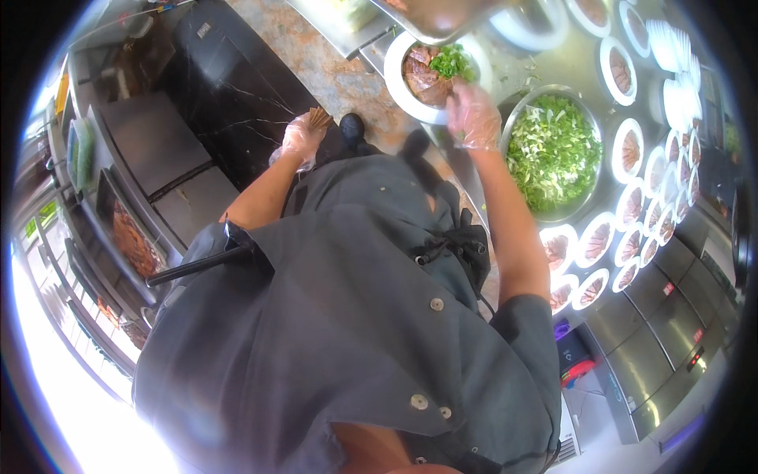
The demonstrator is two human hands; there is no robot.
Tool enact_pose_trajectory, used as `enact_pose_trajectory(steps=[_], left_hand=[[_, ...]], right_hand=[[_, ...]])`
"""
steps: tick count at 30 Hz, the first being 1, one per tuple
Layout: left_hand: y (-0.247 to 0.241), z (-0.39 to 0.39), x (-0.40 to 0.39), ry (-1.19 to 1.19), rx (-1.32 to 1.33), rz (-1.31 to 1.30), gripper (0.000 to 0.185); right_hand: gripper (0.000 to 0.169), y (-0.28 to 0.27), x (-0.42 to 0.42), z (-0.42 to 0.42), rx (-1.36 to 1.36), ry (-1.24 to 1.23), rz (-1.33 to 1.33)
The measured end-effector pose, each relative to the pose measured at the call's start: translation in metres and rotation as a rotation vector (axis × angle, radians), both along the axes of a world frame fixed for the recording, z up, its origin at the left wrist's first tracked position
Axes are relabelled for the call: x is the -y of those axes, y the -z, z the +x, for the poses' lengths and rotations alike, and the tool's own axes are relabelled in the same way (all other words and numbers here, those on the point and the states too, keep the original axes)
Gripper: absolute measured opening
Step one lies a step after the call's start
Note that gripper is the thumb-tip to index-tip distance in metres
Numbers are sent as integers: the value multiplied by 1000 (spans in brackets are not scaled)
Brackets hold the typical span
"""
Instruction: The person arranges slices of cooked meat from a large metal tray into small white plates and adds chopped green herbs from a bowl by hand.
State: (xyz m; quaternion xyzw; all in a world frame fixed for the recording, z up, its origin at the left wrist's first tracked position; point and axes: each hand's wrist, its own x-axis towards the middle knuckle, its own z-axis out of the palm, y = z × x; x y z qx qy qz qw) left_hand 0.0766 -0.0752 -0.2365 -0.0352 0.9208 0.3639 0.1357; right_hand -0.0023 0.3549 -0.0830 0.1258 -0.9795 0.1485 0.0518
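Observation:
My left hand (303, 137), in a clear plastic glove, is closed around a small fanned stack of brown sliced meat (320, 117). It is held beside my body, above the floor side of the counter. My gloved right hand (472, 115) reaches over the near right rim of a white plate (393, 80). On that plate lie slices of brown meat (421, 80) and a heap of chopped green herbs (450, 59). My right fingertips are at the edge of the food; what they grip is hidden. Beside this hand stands a large metal bowl (552, 217) full of chopped greens (553, 154).
A metal pan (441, 35) overhangs the plate's far edge. Several white plates of sliced meat (629, 151) cover the steel counter at right, with stacked white dishes (675, 71) beyond. Trays of brown food (133, 237) stand on a rack at left. A black marble-patterned panel (237, 77) is ahead.

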Motion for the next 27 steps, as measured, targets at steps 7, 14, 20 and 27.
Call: enact_pose_trajectory(steps=[7, 14, 20, 27], left_hand=[[2, -11, 4, 29, 417, 69, 62], [-8, -13, 4, 38, 401, 106, 56], [8, -4, 10, 102, 71, -14, 37], [38, 12, 21, -87, 163, 315, 39]], right_hand=[[38, 7, -4, 17, -116, -95, 76], [35, -5, 19, 21, -40, -207, 55], [33, 1, 16, 11, -113, -366, 75], [31, -6, 37, -1, -160, -415, 47]])
